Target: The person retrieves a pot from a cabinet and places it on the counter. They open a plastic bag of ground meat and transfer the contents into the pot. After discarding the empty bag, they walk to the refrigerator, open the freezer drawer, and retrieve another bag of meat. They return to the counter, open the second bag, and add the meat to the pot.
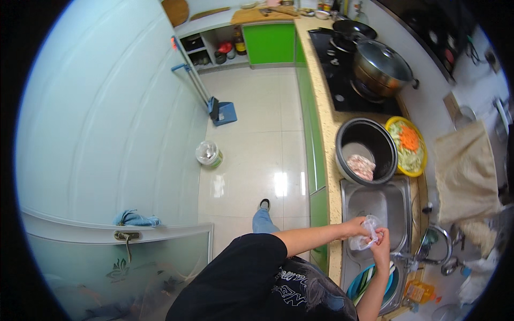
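Observation:
Both my hands hold a clear plastic bag [363, 242] above the stainless steel sink [375, 196]. My left hand [355, 227] grips it from the left side; my right hand [379, 240] pinches it from the right, its fingertips partly hidden by the film. A dark-lined pot [381, 148] with a lump of raw minced meat [361, 167] in it stands beyond the sink. Next to the pot, a yellow basket [422, 168] holds shredded green vegetable and grated carrot [408, 139]. Below my right forearm, a blue basin [387, 295] with green onions [366, 279] sits in the second sink bowl.
A lidded steel pot [381, 70] and a black wok [353, 30] stand on the gas hob [341, 94]. The faucet [443, 244] and an orange-yellow bottle [417, 291] are right of the sink. A plastic bucket [209, 154] and a blue dustpan [225, 114] stand on the floor.

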Motion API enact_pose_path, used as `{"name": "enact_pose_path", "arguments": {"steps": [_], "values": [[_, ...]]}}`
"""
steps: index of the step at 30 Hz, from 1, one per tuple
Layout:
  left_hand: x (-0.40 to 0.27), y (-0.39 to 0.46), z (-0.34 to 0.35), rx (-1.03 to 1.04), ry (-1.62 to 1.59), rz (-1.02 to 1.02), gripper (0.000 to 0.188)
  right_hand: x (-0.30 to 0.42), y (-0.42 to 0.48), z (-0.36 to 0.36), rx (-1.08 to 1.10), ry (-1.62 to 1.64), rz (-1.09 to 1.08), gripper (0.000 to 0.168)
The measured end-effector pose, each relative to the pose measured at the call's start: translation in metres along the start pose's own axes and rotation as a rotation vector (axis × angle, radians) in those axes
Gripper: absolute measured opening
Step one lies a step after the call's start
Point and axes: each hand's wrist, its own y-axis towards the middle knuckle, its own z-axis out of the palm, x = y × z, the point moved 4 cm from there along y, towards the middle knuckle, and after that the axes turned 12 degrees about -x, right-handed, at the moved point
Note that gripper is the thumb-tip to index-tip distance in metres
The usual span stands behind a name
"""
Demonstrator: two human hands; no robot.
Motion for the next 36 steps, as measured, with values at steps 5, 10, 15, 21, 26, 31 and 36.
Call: {"name": "enact_pose_path", "arguments": {"steps": [5, 10, 15, 21, 26, 31, 36], "values": [[-0.043, -0.024, -0.091, -0.167, -0.018, 0.077, 0.042, 0.033, 0.020, 0.091, -0.131, -0.290, -0.173, 0.036], [-0.118, -0.067, -0.202, -0.244, -0.322, 0.093, 0.040, 0.012, 0.063, 0.213, 0.108, -0.049, 0.176, 0.038], [-0.179, -0.110, -0.337, -0.547, -0.290, 0.131, 0.037, 0.039, 0.098, 0.375, 0.230, -0.077, 0.268, 0.042], [-0.195, -0.174, -0.533, -0.899, -0.034, 0.107, 0.037, 0.080, 0.129, 0.597, 0.504, -0.400, -0.300, 0.032], [-0.233, -0.245, -0.620, -1.327, 0.279, 0.272, 0.060, 0.041, 0.172, 0.737, 0.513, -0.459, -0.210, 0.027], [-0.265, -0.281, -0.654, -1.355, 0.772, 0.333, 0.067, 0.025, 0.177, 0.826, 0.694, -0.207, 0.214, 0.038], [-0.227, -0.297, -0.713, -1.521, 0.720, 0.318, 0.062, 0.021, 0.169, 0.881, 0.847, -0.088, 0.388, 0.049]]}}
